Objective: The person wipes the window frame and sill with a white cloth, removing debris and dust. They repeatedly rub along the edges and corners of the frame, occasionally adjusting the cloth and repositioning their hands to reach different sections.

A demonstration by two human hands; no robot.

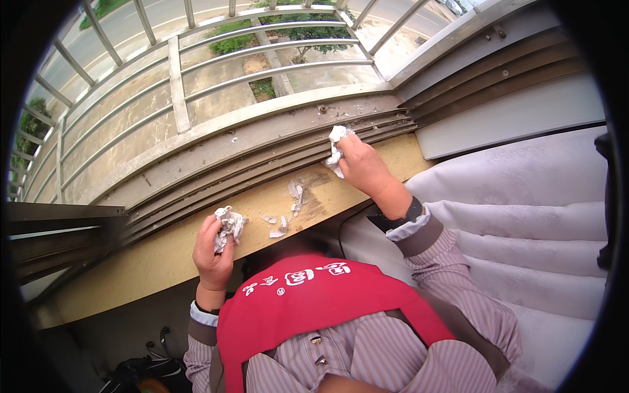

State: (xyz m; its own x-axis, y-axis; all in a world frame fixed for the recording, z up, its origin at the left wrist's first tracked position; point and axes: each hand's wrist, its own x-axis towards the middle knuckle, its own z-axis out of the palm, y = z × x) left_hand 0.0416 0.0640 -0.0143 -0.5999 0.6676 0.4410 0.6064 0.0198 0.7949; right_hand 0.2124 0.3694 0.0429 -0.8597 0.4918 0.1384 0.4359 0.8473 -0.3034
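My left hand (212, 253) grips a crumpled wad of white tissue paper (230, 227) above the yellowish window sill (162, 267). Over by the right end of the sliding-window track (275, 159), my right hand (362, 164) pinches a second crumpled tissue (337, 147). That tissue is at the inner edge of the track, where it meets the sill. Torn scraps of tissue (296, 194) lie on the sill between my hands, near a dark smudge of dirt. Dust and specks of debris mark the grooves and the outer ledge (233, 140).
Metal security bars (275, 51) enclose the outside of the window. A dark window frame (69, 221) stands at the left, and brown frame rails (491, 73) rise at the right. A pale curtain (516, 196) hangs beside my right arm. Dark items (142, 368) sit below the sill.
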